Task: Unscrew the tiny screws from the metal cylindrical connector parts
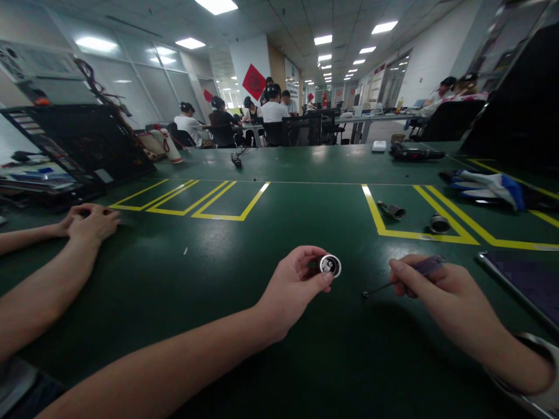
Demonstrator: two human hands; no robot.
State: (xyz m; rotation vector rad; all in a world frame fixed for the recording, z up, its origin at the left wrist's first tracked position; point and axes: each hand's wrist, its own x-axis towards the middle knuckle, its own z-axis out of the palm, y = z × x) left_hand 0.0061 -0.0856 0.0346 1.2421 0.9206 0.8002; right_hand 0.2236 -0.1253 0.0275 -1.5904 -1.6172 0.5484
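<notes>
My left hand [297, 282] pinches a round metal connector [331, 266] between thumb and fingers. Its open end faces me and shows small round contacts inside a bright rim. To the right, my right hand [437, 285] is closed round the purple handle of a screwdriver [379, 289]. The screwdriver's thin shaft points left toward the connector, with a gap between them. Something small and dark sits at its tip, too small to name. Beyond my hands, a tapered metal connector shell [392, 210] and a short metal ring-like part [439, 223] lie inside a yellow taped outline.
At the left, a co-worker's hands [94, 221] rest on the green table [209, 279]. Blue-and-white gloves [491, 186] and a dark flat device [524, 285] lie at the right. Farther back are a black tool [414, 152], a small white box [379, 146] and another connector [236, 159].
</notes>
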